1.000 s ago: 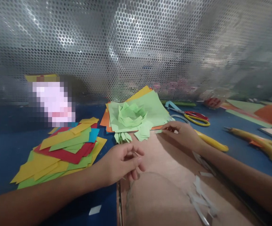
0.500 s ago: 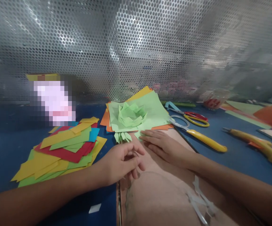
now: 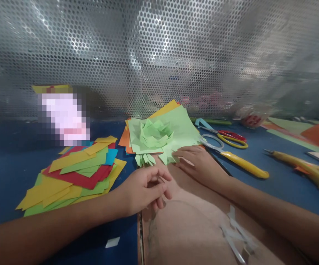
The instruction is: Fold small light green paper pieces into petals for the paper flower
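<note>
My left hand [image 3: 148, 191] hovers over the near part of the brown board [image 3: 187, 217], its fingers loosely curled and apart, with nothing visible in them. Fingers stretched out, my right hand [image 3: 202, 165] lies on the board, its tips beside a small cluster of light green folded paper pieces [image 3: 168, 156]. A second cluster of folded green pieces [image 3: 145, 159] lies just beyond my left hand. Behind both, a green paper flower with pointed petals [image 3: 156, 134] sits on stacked green sheets [image 3: 183, 127], with orange and yellow paper showing underneath.
Left of the board is a heap of yellow, red, green and blue paper strips [image 3: 85, 173]. A yellow-handled cutting tool with a ring [image 3: 244, 164], scissors [image 3: 231, 137] and a yellow glue gun [image 3: 303, 167] lie right. White scraps [image 3: 236, 233] are near. Perforated metal [image 3: 159, 55] stands behind.
My right hand has slid a little to the right, so more of the right cluster of folded green pieces shows. My left hand stays almost where it was.
</note>
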Demonstrator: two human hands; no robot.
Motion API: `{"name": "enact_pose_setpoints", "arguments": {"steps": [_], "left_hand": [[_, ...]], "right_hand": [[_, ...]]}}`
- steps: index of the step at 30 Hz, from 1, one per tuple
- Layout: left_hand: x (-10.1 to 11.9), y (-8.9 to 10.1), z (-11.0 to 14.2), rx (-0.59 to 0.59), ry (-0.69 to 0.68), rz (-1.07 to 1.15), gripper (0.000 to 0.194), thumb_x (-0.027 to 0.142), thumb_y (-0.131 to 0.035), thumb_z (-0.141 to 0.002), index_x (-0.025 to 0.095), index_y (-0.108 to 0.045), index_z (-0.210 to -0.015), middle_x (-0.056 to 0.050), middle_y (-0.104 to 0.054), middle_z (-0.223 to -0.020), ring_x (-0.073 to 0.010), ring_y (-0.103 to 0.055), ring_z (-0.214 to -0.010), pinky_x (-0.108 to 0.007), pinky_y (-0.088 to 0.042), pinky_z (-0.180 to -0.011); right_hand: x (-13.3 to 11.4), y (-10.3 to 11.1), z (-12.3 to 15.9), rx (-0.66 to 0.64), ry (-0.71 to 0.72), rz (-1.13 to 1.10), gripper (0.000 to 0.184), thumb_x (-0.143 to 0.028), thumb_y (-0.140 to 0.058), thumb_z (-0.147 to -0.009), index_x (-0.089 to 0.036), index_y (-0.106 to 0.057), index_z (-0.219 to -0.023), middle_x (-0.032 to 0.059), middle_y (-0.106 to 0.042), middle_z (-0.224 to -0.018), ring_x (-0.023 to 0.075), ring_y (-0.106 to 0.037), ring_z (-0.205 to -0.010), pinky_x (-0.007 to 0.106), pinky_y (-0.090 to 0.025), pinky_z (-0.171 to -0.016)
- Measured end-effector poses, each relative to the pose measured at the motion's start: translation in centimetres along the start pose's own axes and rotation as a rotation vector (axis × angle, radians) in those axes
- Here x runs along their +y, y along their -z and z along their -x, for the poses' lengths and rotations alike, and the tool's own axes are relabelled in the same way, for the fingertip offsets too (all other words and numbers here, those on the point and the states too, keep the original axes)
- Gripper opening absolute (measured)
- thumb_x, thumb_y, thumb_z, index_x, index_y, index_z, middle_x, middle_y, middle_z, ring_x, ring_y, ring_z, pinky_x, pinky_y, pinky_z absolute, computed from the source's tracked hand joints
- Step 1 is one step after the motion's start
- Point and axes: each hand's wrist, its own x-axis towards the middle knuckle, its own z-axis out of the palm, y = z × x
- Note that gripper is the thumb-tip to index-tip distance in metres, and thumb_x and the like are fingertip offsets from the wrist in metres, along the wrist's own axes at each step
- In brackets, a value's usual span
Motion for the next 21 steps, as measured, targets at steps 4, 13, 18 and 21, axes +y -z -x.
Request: {"name": "enact_pose_setpoints", "arguments": {"steps": [4, 13, 18, 21], "left_hand": [[0.3, 0.0, 0.1, 0.015, 0.024, 0.015, 0.015, 0.016, -0.052, -0.083, 0.011, -0.049, -0.097, -0.002, -0.062, -0.075, -0.0057, -0.054, -0.05, -0.018, -0.044, -0.048], [0.5, 0.9, -0.3, -0.023, 0.048, 0.148, 0.059, 0.038, -0.067, -0.076, 0.01, -0.044, -0.122, -0.006, -0.067, -0.081, -0.0112, -0.061, -0.06, -0.022, -0.047, -0.059], [0.3, 1.0, -0.4, -0.041, -0.034, 0.156, 0.041, 0.034, -0.075, -0.069, 0.012, -0.058, -0.098, -0.003, -0.064, -0.079, -0.0127, -0.062, -0.066, -0.024, -0.048, -0.064], [0.4, 0.9, -0.4, -0.043, -0.06, 0.161, 0.032, 0.034, -0.075, -0.069, 0.012, -0.058, -0.085, -0.002, -0.062, -0.075, -0.0116, -0.06, -0.064, -0.024, -0.048, -0.063]], "right_hand": [[-0.2, 0.4, 0.2, 0.139, 0.098, 0.0, 0.012, -0.021, -0.055, -0.085, -0.019, -0.066, -0.09, 0.0048, -0.072, -0.086, 0.0192, -0.064, -0.082, 0.034, -0.047, -0.077], [-4.2, 3.4, 1.4, 0.219, 0.319, -0.227, 0.017, -0.011, -0.05, -0.087, -0.021, -0.056, -0.1, 0.0055, -0.071, -0.099, 0.0118, -0.066, -0.09, 0.021, -0.052, -0.078], [-5.4, 3.1, 1.2, 0.146, 0.436, -0.354, 0.014, -0.011, -0.049, -0.088, -0.018, -0.055, -0.098, 0.009, -0.069, -0.101, 0.0104, -0.064, -0.096, 0.022, -0.052, -0.084], [-5.2, 2.6, 1.1, 0.18, 0.432, -0.347, 0.015, -0.008, -0.051, -0.085, -0.018, -0.056, -0.095, 0.0088, -0.069, -0.101, 0.0108, -0.063, -0.096, 0.024, -0.051, -0.085]]}}
